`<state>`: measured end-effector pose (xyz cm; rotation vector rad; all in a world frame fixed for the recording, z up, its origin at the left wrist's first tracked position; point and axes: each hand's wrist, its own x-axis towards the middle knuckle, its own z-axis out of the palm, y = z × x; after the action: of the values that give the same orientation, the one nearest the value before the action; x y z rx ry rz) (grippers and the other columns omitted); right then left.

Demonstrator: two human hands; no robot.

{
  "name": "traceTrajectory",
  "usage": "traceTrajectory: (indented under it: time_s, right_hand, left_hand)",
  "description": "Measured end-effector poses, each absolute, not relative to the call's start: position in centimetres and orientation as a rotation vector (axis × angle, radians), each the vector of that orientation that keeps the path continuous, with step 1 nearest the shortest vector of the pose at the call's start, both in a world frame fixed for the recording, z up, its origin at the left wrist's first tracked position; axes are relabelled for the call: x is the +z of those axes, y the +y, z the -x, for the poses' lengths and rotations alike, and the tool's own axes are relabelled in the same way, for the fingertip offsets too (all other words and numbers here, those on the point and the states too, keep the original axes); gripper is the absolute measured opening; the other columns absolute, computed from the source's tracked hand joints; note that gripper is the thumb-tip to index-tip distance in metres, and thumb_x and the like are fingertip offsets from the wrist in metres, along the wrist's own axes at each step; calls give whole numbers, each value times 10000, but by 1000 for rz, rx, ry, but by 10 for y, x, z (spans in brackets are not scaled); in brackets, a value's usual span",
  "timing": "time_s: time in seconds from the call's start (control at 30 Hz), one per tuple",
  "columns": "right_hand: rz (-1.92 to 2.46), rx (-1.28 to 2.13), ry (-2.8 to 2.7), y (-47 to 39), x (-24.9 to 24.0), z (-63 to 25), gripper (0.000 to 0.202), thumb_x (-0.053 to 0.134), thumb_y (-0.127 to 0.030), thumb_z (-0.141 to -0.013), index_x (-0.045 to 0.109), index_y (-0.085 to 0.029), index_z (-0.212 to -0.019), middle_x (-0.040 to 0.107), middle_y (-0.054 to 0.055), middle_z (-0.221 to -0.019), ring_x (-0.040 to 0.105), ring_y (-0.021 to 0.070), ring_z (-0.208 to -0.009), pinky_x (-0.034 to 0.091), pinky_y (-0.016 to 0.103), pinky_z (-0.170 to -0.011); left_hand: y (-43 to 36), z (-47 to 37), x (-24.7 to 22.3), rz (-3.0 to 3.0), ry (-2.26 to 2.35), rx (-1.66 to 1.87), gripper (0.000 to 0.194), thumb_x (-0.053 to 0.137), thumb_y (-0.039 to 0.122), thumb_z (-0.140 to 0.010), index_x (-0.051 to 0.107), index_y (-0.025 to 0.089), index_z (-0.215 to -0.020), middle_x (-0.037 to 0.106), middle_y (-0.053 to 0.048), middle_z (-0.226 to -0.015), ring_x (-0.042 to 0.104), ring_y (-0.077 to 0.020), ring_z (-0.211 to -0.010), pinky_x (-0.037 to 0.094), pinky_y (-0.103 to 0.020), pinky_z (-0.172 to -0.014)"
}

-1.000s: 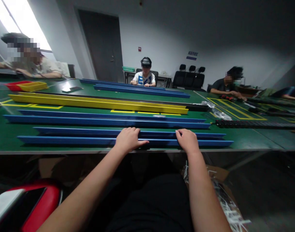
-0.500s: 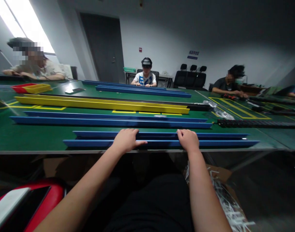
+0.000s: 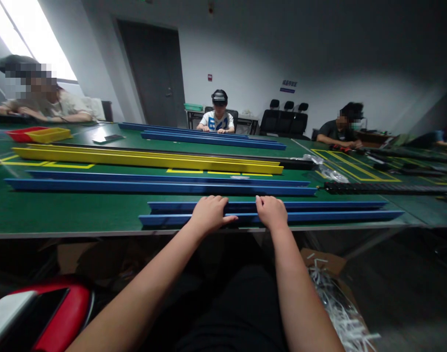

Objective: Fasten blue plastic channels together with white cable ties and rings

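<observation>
A long blue U-shaped channel (image 3: 337, 216) lies along the front edge of the green table, its open side up. My left hand (image 3: 210, 215) is over its walls left of the middle, fingers curled inside and the thumb stretched along the near wall. To the right, my right hand (image 3: 273, 212) grips the same channel, its fingers bent over the walls. Both fingertips are partly hidden. Just behind lies a second blue channel (image 3: 99, 186), and beyond that a yellow channel (image 3: 135, 159).
More blue channels (image 3: 209, 138) lie farther back, near a seated co-worker (image 3: 218, 120). Red and yellow trays (image 3: 49, 134) are at the left. Crumpled clear plastic (image 3: 331, 172) and a black cable chain (image 3: 373, 188) lie right. Below the table, a cardboard box (image 3: 326, 261) holds white strips.
The front blue channel has slid to the right along the table edge. My hands have come closer together on it. The view has turned slightly right.
</observation>
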<state>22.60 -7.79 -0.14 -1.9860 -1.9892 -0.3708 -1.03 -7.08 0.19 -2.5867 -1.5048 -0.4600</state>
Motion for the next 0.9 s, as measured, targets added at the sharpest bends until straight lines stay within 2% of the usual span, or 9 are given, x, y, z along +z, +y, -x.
traceTrajectory:
  time_s: [0.13, 0.3, 0.4, 0.53, 0.67, 0.9]
  right_hand:
    - [2055, -395, -1929, -82, -1, -250, 521, 269, -421, -989, 716, -208, -826, 714, 83, -897, 617, 203, -900, 362, 305, -806]
    - [1871, -332, -2095, -84, 0, -202, 443, 324, -446, -975, 710, -230, -954, 710, 80, -980, 599, 201, -963, 350, 313, -884]
    - [1885, -303, -2120, -80, 0, -183, 485, 271, -405, -992, 710, -222, -895, 712, 76, -945, 609, 191, -925, 358, 307, -846]
    - [1923, -337, -2070, -77, -1, -212, 533, 233, -415, -999, 707, -237, -832, 717, 56, -901, 617, 187, -888, 352, 303, -795]
    - [2015, -379, -1962, -80, -2, -248, 521, 266, -422, -991, 695, -225, -770, 717, 60, -875, 616, 191, -864, 345, 301, -763]
    - [1771, -346, -2087, -84, -3, -205, 387, 356, -435, -970, 695, -247, -974, 706, 44, -990, 593, 183, -943, 341, 290, -851]
  left_hand:
    - [-69, 37, 1, 2534, -1632, -369, 739, 391, 831, -737, 636, 204, -1044, 690, -126, -978, 627, -302, -970, 410, -391, -842]
    - [-71, 5, -6, 2474, -1597, -450, 720, 375, 806, -769, 637, 175, -995, 678, -153, -961, 626, -315, -959, 411, -411, -842]
    - [-72, -13, -5, 2533, -1526, -474, 687, 384, 778, -791, 637, 173, -997, 675, -149, -969, 628, -307, -948, 419, -405, -831]
    - [-70, 9, 1, 2612, -1443, -483, 694, 416, 784, -774, 610, 215, -1121, 677, -118, -1027, 622, -288, -986, 426, -386, -850]
    - [-67, 39, -1, 2563, -1602, -393, 731, 370, 820, -759, 628, 215, -1077, 683, -114, -991, 632, -291, -946, 442, -384, -815]
    - [-65, 2, -16, 2491, -1601, -583, 730, 364, 799, -782, 643, 152, -973, 661, -155, -956, 615, -296, -958, 447, -379, -855]
